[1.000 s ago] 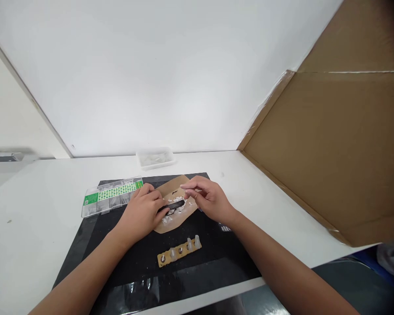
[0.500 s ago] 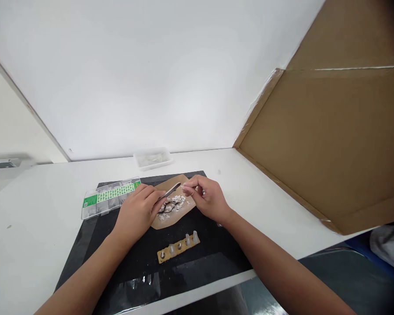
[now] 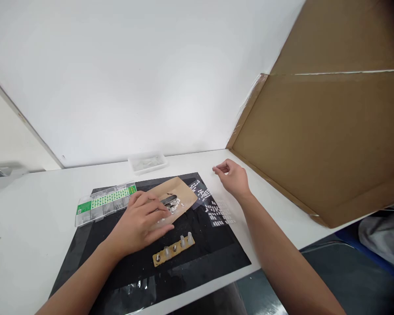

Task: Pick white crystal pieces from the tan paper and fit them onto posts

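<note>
My left hand point(image 3: 144, 218) rests with spread fingers over the near left side of a brown paper sheet point(image 3: 180, 186). Under its fingertips lie metal tweezers point(image 3: 169, 199) and a scatter of small white flakes point(image 3: 174, 207), partly covered by the hand. Off to the right, my right hand point(image 3: 233, 177) is raised above the white table with thumb and fingers pinched; whatever is between them is too small to make out. A yellowish strip point(image 3: 179, 252) bearing several short pegs, some with translucent tooth-shaped caps, sits on the black mat nearer me.
A clear compartment case point(image 3: 107, 203) with a green-and-white label lies left. Clear sheets point(image 3: 218, 214) with rows of small white pieces overlap the mat's point(image 3: 210, 249) right edge. A translucent tray point(image 3: 147, 162) stands at the back by the wall. A cardboard panel point(image 3: 315, 140) rises at right.
My right hand has moved right, away from the paper, uncovering the sheets of white pieces. My left hand has let go of the tweezers, which now lie on the paper, and has spread its fingers.
</note>
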`<state>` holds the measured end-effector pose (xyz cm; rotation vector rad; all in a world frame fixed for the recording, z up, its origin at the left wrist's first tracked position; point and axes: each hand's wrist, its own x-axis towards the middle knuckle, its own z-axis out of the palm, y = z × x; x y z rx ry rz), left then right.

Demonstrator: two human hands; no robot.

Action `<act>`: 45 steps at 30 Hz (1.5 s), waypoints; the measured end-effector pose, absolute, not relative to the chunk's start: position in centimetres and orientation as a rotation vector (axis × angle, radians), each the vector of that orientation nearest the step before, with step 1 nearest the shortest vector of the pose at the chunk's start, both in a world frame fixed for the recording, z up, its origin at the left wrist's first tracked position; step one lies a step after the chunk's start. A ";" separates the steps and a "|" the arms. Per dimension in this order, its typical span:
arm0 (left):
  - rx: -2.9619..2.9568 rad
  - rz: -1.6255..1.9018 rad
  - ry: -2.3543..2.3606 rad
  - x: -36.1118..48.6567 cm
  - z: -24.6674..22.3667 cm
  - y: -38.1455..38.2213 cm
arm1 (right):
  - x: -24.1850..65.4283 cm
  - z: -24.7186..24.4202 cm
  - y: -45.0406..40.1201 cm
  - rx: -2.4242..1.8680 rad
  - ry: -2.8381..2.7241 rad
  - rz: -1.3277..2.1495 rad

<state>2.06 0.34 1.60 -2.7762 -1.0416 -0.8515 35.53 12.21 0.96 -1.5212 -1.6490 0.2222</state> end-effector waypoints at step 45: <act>-2.728 -0.802 -1.015 2.2 0.2 0.3 | 35.6 1.4 11.1 -1.449 -2.417 0.626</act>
